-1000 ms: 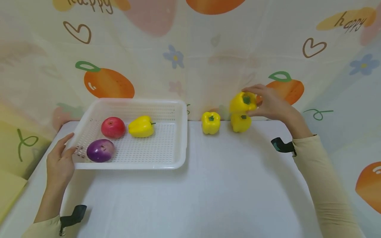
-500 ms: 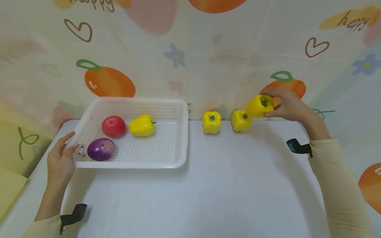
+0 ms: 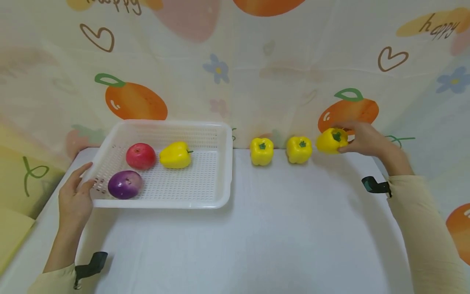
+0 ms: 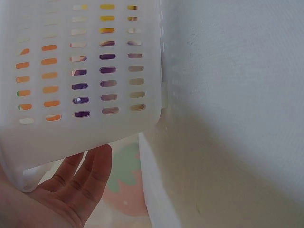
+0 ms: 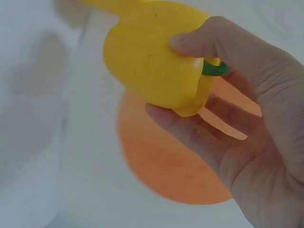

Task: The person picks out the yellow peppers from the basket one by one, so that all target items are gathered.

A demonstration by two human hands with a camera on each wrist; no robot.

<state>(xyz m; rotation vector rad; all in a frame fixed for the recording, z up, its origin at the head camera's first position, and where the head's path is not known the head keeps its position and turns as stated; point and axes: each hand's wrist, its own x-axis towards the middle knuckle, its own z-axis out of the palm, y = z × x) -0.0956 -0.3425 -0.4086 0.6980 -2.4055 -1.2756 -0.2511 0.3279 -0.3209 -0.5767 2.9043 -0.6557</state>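
Note:
My right hand [image 3: 363,139] pinches a yellow bell pepper [image 3: 332,141] between thumb and fingers, its green stem turned toward the palm in the right wrist view. Just left of it, two more yellow bell peppers stand side by side, a nearer one [image 3: 299,150] and a farther one [image 3: 262,151]. At the far left, my left hand [image 3: 75,200] grips the end of a white plastic basket [image 3: 161,204], thumb at the rim. Inside the basket lie a red apple-like fruit [image 3: 140,156], a purple eggplant [image 3: 125,184] and a yellow bell pepper [image 3: 175,155] on its side.
A white-covered table [image 3: 249,237] spreads in front of the basket and peppers. Behind its back edge hangs a cloth [image 3: 253,81] printed with fruit, flowers and hearts. A yellow surface [image 3: 14,232] shows at the left edge.
My right hand has carried its pepper rightward and then down, from over the right standing pepper to beside it. The left hand and basket have stayed in place.

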